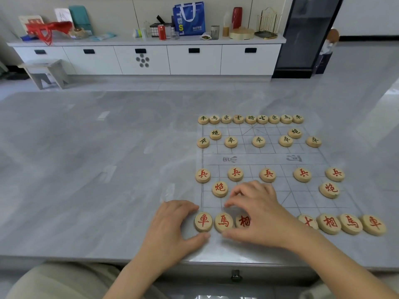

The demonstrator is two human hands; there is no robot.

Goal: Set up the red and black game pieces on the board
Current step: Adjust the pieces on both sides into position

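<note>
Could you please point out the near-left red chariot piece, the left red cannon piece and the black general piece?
near-left red chariot piece [203, 221], head view, top face
left red cannon piece [219, 188], head view, top face
black general piece [250, 119], head view, top face

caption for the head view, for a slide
Left hand pinches the red chariot, right hand the red horse, at the near edge of the board; black pieces set.
</note>
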